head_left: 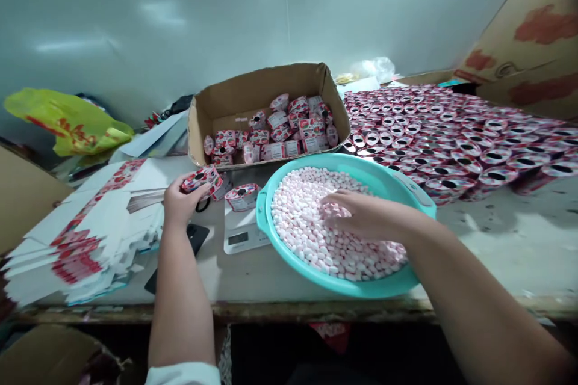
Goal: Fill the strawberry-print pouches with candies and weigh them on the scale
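Your right hand [361,216] lies flat, fingers together and curled, in the pink and white candies [316,234] heaped in the round teal plastic basin [271,234]. Scoop a modest handful with fingers cupped, so none spill over the rim onto the table [519,240]. Your left hand [180,201] is clamped on one small red-and-white printed round container [201,179]; keep its opening upward and near the basin. A second container [241,197] sits on the white digital scale [241,234]. One brown cardboard box [266,108] holds filled containers; the open ones [451,132] on the right are too many to count.
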`<state>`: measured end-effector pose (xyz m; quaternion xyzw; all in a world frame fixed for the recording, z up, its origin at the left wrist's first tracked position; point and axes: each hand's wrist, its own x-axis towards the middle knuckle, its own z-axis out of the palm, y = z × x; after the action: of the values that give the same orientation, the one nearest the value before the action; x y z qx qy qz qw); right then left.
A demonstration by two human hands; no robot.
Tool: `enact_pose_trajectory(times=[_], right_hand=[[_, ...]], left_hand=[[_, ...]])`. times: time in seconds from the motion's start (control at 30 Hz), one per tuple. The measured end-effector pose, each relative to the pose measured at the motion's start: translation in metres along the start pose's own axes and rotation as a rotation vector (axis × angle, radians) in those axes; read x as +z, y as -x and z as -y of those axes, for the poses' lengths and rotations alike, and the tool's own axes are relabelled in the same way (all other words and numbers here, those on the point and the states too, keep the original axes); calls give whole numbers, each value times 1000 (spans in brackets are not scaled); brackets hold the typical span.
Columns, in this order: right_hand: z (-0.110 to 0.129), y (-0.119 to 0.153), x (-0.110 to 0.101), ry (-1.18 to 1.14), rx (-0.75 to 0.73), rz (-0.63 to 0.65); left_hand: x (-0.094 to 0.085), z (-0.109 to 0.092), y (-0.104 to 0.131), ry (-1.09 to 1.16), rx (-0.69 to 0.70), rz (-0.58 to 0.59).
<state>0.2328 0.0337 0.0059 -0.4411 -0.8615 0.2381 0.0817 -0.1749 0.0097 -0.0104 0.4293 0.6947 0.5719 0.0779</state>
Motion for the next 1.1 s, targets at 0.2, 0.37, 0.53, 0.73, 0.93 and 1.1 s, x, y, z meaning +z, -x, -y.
enact_pose_trajectory(times=[0.2, 0.37, 0.53, 0.73, 0.93, 1.1], right_hand=[[1, -1, -2, -16, 44, 127], [-4, -2, 1, -15, 11, 113], [-3, 0, -1, -42, -2, 107], [-1, -1, -2, -26, 10, 115], [-2, -2, -1, -18, 35, 130], [-6, -2, 1, -25, -1, 93]], left_hand=[[9, -3, 9, -82, 54, 2], [15, -14, 14, -180, 76, 159], [12, -10, 12, -246, 76, 122], [-14, 4, 3, -375, -9, 96], [-24, 10, 1, -682, -70, 324], [-13, 18, 0, -685, -140, 389]])
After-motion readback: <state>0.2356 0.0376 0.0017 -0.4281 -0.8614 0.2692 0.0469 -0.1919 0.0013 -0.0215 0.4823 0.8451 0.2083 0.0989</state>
